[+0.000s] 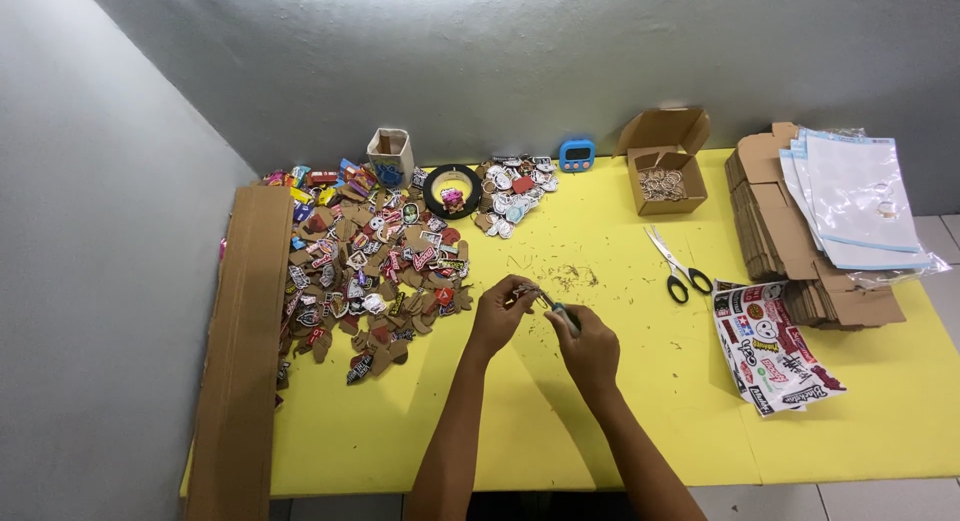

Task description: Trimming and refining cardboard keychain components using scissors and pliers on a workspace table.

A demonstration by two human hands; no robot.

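From the head view, both hands meet over the middle of the yellow bench (640, 421). The left hand (500, 311) is pinched narrow around a small sticker-faced piece (520, 295), held just above the bench top, while the right hand (590, 346) is closed around a small dark-handled tool (556, 309) whose tip points at that piece and seems to touch it. The step in hand looks like working the tool into the small piece, perhaps piercing or fitting it, though the piece is too small to say how. The next move would call for a steady pinch on the left and a short, controlled push on the right, with the tool tip kept clear of the left fingertips. The piece sits between the two hands, at the left fingertips and just ahead of the right knuckles. To the left lies a heap of cut cardboard-backed stickers (370, 271), beside a stack of long cardboard strips (245, 341). Behind it stand a small open carton (391, 156) and a roll of black tape (452, 191). Scraps (570, 276) litter the bench just beyond the hands. Scissors (675, 263) lie to the right, near a box of metal rings (664, 181), a printed sticker sheet (775, 346), flattened cardboard boxes (790, 241) and clear bags (855, 196).
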